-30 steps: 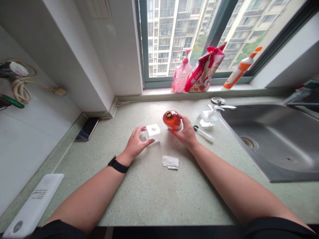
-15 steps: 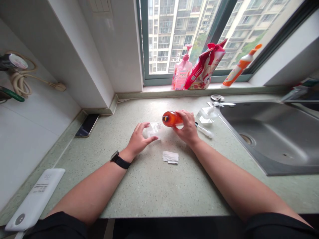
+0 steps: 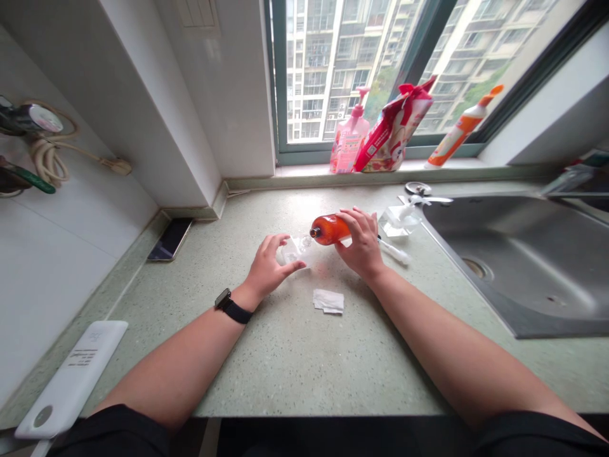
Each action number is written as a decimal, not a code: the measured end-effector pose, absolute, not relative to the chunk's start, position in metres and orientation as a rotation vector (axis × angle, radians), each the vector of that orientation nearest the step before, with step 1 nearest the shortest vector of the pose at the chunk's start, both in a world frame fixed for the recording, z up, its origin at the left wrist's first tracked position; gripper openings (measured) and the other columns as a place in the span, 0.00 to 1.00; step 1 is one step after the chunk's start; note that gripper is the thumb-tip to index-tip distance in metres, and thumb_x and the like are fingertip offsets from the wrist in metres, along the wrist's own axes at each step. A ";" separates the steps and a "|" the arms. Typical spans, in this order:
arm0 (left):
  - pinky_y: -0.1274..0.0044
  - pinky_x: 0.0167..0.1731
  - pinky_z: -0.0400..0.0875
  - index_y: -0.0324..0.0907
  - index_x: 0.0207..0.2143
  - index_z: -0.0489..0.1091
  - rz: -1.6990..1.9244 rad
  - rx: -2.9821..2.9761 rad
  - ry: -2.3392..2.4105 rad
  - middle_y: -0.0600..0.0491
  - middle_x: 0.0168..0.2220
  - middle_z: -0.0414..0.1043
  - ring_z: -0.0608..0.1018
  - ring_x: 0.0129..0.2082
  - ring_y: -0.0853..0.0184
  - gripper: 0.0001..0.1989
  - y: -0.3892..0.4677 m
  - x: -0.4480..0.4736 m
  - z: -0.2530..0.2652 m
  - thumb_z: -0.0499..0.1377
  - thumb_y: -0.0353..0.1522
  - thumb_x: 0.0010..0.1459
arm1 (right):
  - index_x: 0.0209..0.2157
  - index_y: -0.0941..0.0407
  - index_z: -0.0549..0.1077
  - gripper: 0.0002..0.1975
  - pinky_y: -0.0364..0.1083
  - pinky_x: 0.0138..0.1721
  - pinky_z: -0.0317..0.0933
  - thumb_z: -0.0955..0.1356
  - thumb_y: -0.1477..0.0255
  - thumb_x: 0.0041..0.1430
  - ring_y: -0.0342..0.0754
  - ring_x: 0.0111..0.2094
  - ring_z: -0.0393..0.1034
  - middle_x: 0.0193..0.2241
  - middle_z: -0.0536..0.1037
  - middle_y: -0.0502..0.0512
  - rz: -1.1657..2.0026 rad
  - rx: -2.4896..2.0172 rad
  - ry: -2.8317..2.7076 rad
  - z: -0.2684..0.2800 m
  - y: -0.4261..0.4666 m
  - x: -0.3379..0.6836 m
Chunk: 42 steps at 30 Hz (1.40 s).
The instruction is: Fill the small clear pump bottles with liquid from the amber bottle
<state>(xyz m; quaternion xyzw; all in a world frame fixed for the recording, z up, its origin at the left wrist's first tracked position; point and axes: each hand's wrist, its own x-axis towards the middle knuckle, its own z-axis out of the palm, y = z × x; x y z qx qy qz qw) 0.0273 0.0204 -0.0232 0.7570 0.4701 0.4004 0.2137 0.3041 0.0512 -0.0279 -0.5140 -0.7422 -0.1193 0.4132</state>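
Note:
My left hand (image 3: 272,265) is closed around a clear, square-sided bottle (image 3: 297,249) standing on the counter, thumb in front and fingers behind. In my right hand (image 3: 362,244) is an orange-red bottle (image 3: 330,229) without a cap, tipped nearly level so that its dark mouth points left, close above the clear bottle's opening. Whether liquid is running out cannot be made out. A white pump head with a tube (image 3: 394,251) lies just right of my right hand. Beyond it stands a clear pump bottle (image 3: 400,219). A folded white tissue (image 3: 328,301) lies in front of both bottles.
To the right is a steel sink (image 3: 476,304), with a metal drain cover (image 3: 418,188) near its corner. A phone (image 3: 170,239) and a white power bank (image 3: 71,381) lie at left. On the sill stand a pink pump bottle (image 3: 349,143), a red bag (image 3: 397,133) and an orange-white bottle (image 3: 459,134).
The orange-red bottle has tilted further, its mouth now turned more to the left and down toward the clear bottle. My left hand stays around the clear bottle.

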 end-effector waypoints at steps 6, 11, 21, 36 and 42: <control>0.58 0.59 0.74 0.47 0.58 0.70 1.128 2.122 1.345 0.46 0.53 0.75 0.80 0.54 0.52 0.36 0.018 0.030 -0.021 0.73 0.55 0.55 | 0.65 0.45 0.67 0.33 0.76 0.73 0.44 0.69 0.77 0.58 0.66 0.70 0.62 0.63 0.75 0.58 -0.315 -1.289 -1.874 -0.029 0.052 0.304; 0.58 0.59 0.74 0.46 0.57 0.69 1.124 2.127 1.345 0.46 0.53 0.75 0.80 0.53 0.52 0.37 0.018 0.031 -0.022 0.73 0.56 0.54 | 0.65 0.44 0.68 0.34 0.76 0.74 0.42 0.69 0.78 0.58 0.66 0.70 0.62 0.63 0.75 0.57 -0.324 -1.266 -1.867 -0.028 0.051 0.302; 0.58 0.57 0.75 0.47 0.57 0.69 1.140 2.135 1.341 0.46 0.52 0.76 0.80 0.52 0.52 0.38 0.018 0.032 -0.022 0.73 0.57 0.53 | 0.67 0.43 0.66 0.37 0.78 0.74 0.41 0.68 0.79 0.58 0.67 0.72 0.59 0.65 0.74 0.57 -0.343 -1.281 -1.898 -0.024 0.048 0.304; 0.58 0.57 0.74 0.46 0.57 0.69 1.138 2.135 1.338 0.46 0.52 0.76 0.81 0.53 0.52 0.38 0.017 0.033 -0.023 0.74 0.56 0.53 | 0.69 0.39 0.63 0.39 0.81 0.74 0.40 0.68 0.81 0.60 0.68 0.74 0.57 0.66 0.73 0.54 -0.402 -1.265 -1.891 -0.020 0.045 0.304; 0.57 0.58 0.74 0.47 0.57 0.69 1.139 2.126 1.327 0.46 0.52 0.76 0.80 0.53 0.52 0.38 0.017 0.033 -0.022 0.74 0.56 0.53 | 0.70 0.39 0.63 0.39 0.81 0.74 0.39 0.68 0.81 0.61 0.68 0.74 0.56 0.66 0.74 0.55 -0.425 -1.241 -1.888 -0.018 0.044 0.304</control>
